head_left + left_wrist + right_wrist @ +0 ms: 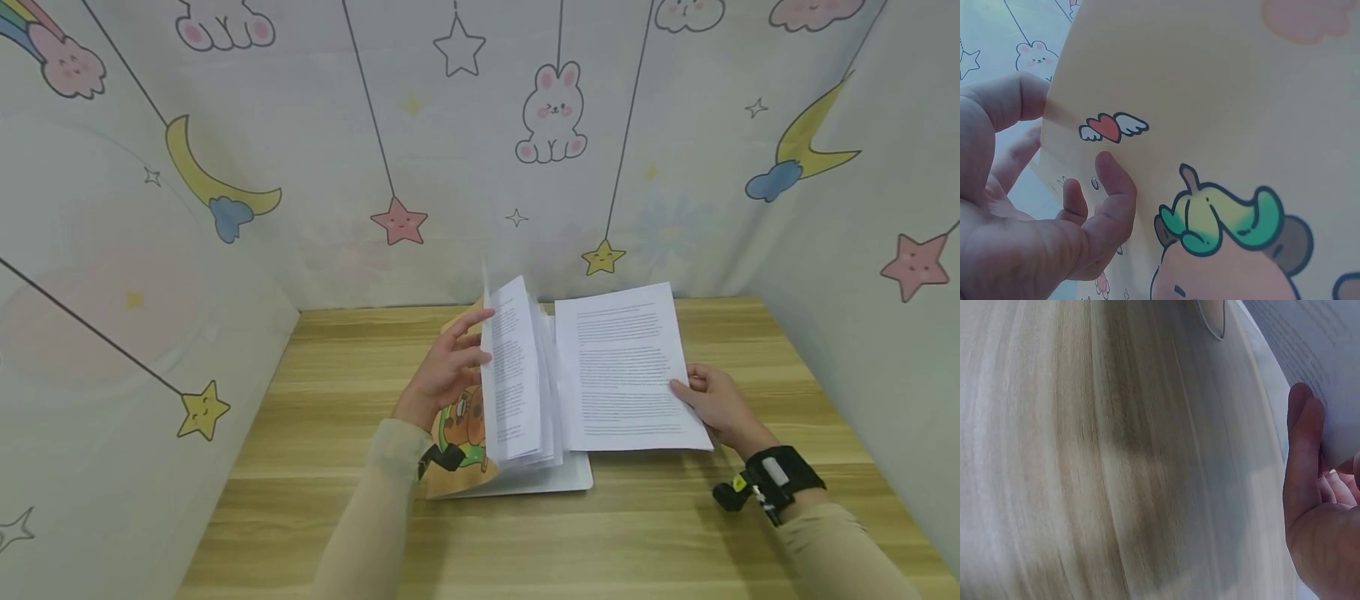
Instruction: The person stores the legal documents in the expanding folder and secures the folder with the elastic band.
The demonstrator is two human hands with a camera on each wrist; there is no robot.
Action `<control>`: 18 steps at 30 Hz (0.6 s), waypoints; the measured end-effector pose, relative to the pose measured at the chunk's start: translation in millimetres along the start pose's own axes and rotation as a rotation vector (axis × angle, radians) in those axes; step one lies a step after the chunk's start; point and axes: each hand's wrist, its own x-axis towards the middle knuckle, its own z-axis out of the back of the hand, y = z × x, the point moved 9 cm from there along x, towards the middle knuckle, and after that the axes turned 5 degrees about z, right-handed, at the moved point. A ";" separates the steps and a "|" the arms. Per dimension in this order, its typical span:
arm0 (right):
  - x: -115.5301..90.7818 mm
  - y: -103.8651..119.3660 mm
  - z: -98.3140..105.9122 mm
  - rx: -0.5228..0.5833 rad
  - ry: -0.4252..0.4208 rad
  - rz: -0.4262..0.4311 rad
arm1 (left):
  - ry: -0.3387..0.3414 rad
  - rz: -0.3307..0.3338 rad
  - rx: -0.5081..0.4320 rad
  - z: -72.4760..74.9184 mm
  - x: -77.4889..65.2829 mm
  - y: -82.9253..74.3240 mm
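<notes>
A folder stands partly open on the table, its tan cover (1222,94) printed with a cartoon animal and a winged heart. Printed pages (516,375) fan upright inside it, some apparently in clear sleeves. My left hand (446,371) holds the cover side raised, fingertips curling over its outer edge; in the left wrist view other bent fingers (1116,194) lie against the outside. On the right, my right hand (716,404) pinches a printed sheet (626,375) near its lower right edge, thumb on top. Whether the sheet's left edge is inside a sleeve, I cannot tell.
The folder's pale back cover (555,477) lies on the wood-grain table (337,367). White cloth walls (480,167) with cartoon stars, moons and rabbits enclose the table at the back and both sides. A dark strapped device (783,479) sits on the right wrist.
</notes>
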 end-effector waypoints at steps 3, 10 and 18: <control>-1.2 1.3 -2.1 0.017 0.018 0.015 | 0.000 0.004 -0.003 0.0 -0.4 0.3; -6.1 2.0 -6.7 0.032 0.076 0.032 | 0.005 -0.001 -0.019 0.8 0.2 0.6; -8.2 4.3 -7.1 0.026 0.104 0.043 | 0.003 -0.002 -0.009 1.0 0.6 -0.7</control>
